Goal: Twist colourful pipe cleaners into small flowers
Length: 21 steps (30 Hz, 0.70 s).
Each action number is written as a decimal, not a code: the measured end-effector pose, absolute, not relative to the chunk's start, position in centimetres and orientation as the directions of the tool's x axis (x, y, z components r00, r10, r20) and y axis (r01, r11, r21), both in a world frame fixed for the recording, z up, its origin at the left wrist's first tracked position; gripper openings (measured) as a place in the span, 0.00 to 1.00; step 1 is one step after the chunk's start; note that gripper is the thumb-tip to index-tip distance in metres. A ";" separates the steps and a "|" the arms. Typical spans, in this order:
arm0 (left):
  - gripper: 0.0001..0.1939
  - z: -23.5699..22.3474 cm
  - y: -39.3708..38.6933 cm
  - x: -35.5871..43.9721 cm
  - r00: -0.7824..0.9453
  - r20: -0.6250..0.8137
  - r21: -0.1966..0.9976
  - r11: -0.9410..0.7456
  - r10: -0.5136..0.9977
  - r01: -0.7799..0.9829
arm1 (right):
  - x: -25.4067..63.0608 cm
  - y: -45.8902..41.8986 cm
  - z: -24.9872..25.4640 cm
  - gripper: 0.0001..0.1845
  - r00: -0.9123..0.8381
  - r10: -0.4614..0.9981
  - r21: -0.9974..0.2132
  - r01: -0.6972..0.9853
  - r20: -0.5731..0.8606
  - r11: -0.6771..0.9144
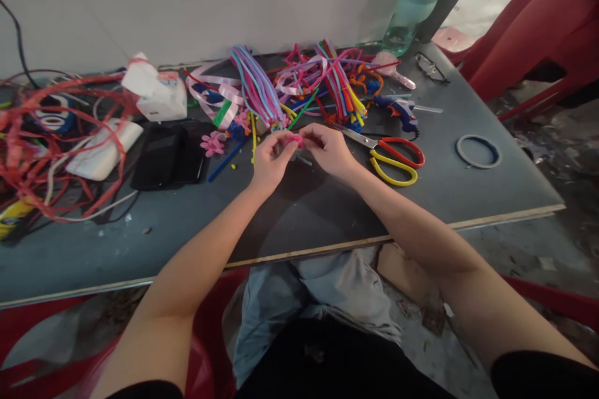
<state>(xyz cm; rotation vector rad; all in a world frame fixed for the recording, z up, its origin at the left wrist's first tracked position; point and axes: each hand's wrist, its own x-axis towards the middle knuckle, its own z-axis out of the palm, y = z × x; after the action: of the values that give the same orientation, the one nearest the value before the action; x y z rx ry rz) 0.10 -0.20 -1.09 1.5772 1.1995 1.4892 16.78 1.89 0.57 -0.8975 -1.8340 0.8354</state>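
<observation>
Both hands meet over the middle of the dark table, pinching one small pink pipe cleaner piece (294, 139) that looks bent or coiled. My left hand (272, 161) grips it from the left with thumb and fingers. From the other side my right hand (328, 148) closes on it; its fingertips are partly hidden. Left of them lies a pink pipe cleaner flower (213, 144). Just behind are a bundle of pink, purple and blue pipe cleaners (258, 87) and a red and yellow bundle (344, 87). Scissors (393, 156) with red and yellow handles lie beside my right hand.
Further right are a glue gun (399, 111), a tape roll (478, 151), glasses (431, 67) and a green bottle (414, 3). At left are phones (159, 156), a white power bank (105, 149), tissues (156, 93) and tangled red cord (28, 137). The table's front edge (309, 252) runs beneath my forearms.
</observation>
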 end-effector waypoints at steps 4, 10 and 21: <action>0.19 -1.5 0.1 0.0 -0.138 0.368 0.924 -0.346 0.919 0.164 | 16.5 1.6 0.4 0.11 -0.329 0.846 -0.851 0.181 0.419 0.492; 0.18 -1.0 0.1 0.1 -0.208 0.317 0.945 -0.326 0.925 -0.011 | 15.6 0.9 -0.2 0.21 -0.244 0.879 -0.899 0.055 0.409 0.434; 0.12 -0.1 -0.5 0.3 -0.170 0.257 0.946 -0.283 0.951 -0.155 | 14.8 0.5 -0.1 0.28 -0.182 0.914 -0.932 -0.052 0.363 0.360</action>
<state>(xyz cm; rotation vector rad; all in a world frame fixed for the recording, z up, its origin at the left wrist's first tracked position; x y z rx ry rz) 0.33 -0.52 -0.11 1.1947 1.0371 1.6015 14.81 0.45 -0.08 -0.8209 -1.4852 1.0661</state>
